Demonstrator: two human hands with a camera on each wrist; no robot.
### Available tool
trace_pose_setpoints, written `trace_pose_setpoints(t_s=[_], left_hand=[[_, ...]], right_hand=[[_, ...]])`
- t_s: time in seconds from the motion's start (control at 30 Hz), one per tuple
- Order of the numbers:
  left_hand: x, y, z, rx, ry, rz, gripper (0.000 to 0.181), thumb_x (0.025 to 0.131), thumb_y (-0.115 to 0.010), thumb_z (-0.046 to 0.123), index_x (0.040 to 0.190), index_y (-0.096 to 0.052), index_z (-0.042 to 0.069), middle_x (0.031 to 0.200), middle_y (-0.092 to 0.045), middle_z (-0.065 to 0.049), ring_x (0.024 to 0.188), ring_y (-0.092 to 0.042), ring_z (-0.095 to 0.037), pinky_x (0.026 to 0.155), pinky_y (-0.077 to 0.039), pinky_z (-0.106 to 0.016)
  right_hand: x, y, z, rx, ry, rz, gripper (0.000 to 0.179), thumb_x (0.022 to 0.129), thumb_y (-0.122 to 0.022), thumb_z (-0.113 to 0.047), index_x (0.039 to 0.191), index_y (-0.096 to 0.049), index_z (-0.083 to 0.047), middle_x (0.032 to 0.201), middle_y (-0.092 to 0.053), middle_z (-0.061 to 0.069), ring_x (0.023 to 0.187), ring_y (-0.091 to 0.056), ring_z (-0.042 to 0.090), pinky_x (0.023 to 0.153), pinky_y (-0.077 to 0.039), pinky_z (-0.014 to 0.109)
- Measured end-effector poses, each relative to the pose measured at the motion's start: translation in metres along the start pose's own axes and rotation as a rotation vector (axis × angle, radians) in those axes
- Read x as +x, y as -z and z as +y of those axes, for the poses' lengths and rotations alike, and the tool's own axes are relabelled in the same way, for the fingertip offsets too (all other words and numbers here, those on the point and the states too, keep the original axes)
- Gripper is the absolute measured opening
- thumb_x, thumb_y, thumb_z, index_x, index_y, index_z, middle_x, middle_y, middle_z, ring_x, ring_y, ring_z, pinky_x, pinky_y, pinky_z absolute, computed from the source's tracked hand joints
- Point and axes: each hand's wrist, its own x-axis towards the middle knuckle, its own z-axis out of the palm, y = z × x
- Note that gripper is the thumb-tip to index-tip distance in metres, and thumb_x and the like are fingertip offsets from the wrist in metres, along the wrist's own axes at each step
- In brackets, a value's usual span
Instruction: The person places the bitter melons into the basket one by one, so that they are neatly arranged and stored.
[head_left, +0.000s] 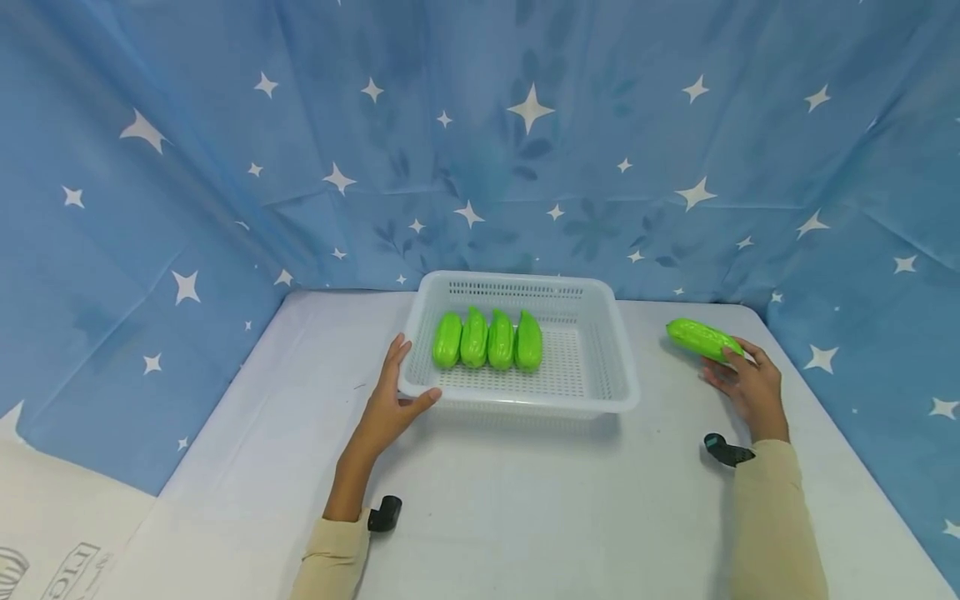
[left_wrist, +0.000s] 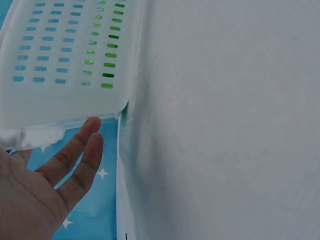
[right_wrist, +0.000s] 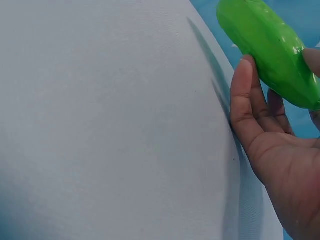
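In the head view, my right hand (head_left: 753,387) pinches a bright green, glossy toy cucumber (head_left: 699,337) between thumb and fingers, at the right side of the table. The right wrist view shows the same cucumber (right_wrist: 265,47) slanting above the fingers, its near end by the thumb. My left hand (head_left: 390,417) is at the near left corner of a white plastic basket (head_left: 517,402), thumb at the front rim, fingers along the left side. Its fingers are fairly straight in the left wrist view. Several like green cucumbers (head_left: 487,340) lie side by side in the basket's left half.
The basket has slotted walls and stands toward the back of a white-covered table (head_left: 525,508). A blue curtain with white stars (head_left: 480,150) hangs behind and at both sides. Black wrist cameras (head_left: 385,514) sit at both sleeves.
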Motion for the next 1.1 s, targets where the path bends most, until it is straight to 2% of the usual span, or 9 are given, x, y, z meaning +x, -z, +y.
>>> trace_pose_setpoints(t_s=[0.1,0.23,0.47,0.6,0.7,0.83,1.1], left_hand=[[0.001,0.000,-0.001,0.003,0.005,-0.003,0.091,0.087,-0.071,0.043,0.157,-0.014,0.027,0.164,0.003,0.015,0.140,-0.039,-0.030,0.093,-0.055,-0.047],[0.001,0.000,-0.001,0.005,-0.003,-0.007,0.091,0.088,-0.071,0.043,0.157,-0.014,0.027,0.165,0.003,0.013,0.140,-0.038,-0.030,0.093,-0.055,-0.047],[0.000,0.000,0.000,0.002,-0.003,-0.009,0.091,0.088,-0.071,0.042,0.157,-0.013,0.025,0.164,0.004,0.014,0.141,-0.037,-0.031,0.094,-0.055,-0.046],[0.001,0.002,0.001,0.005,-0.007,-0.006,0.092,0.088,-0.071,0.041,0.157,-0.014,0.024,0.165,0.003,0.011,0.140,-0.038,-0.032,0.092,-0.055,-0.047],[0.001,0.003,0.001,-0.001,-0.013,-0.002,0.091,0.088,-0.071,0.041,0.157,-0.014,0.024,0.166,0.002,0.008,0.140,-0.038,-0.032,0.092,-0.055,-0.048],[0.002,0.002,0.001,-0.007,-0.005,-0.011,0.091,0.088,-0.071,0.043,0.157,-0.013,0.026,0.165,0.003,0.010,0.141,-0.037,-0.030,0.094,-0.054,-0.048],[0.000,0.001,0.001,0.000,0.014,-0.008,0.092,0.087,-0.071,0.043,0.157,-0.014,0.025,0.164,0.003,0.015,0.141,-0.037,-0.029,0.095,-0.053,-0.049]], right_hand=[[-0.002,-0.001,-0.001,0.075,-0.030,-0.010,0.039,0.095,-0.063,-0.011,0.129,-0.049,-0.021,0.121,-0.040,-0.002,0.089,-0.073,0.020,0.071,-0.060,0.034],[-0.004,-0.001,-0.002,0.128,-0.038,-0.039,0.042,0.095,-0.061,-0.006,0.131,-0.048,-0.023,0.124,-0.037,-0.004,0.091,-0.071,0.020,0.070,-0.058,0.033],[-0.006,-0.006,-0.003,0.204,-0.002,-0.110,0.044,0.096,-0.053,0.005,0.130,-0.051,-0.022,0.126,-0.039,-0.003,0.092,-0.069,0.021,0.068,-0.055,0.031],[-0.008,-0.010,-0.002,0.286,0.025,-0.100,0.044,0.094,-0.053,0.010,0.126,-0.054,-0.019,0.124,-0.046,-0.002,0.090,-0.070,0.025,0.067,-0.054,0.033],[-0.009,-0.014,-0.001,0.309,0.035,-0.077,0.045,0.093,-0.054,0.012,0.125,-0.056,-0.019,0.124,-0.048,-0.001,0.090,-0.070,0.025,0.067,-0.053,0.033],[-0.012,-0.016,-0.001,0.318,0.048,-0.059,0.047,0.092,-0.055,0.013,0.126,-0.057,-0.019,0.126,-0.046,-0.002,0.090,-0.069,0.025,0.066,-0.053,0.033],[-0.016,-0.017,0.004,0.390,0.062,-0.127,0.044,0.094,-0.050,0.013,0.126,-0.056,-0.017,0.125,-0.048,0.002,0.093,-0.065,0.029,0.067,-0.053,0.036]])
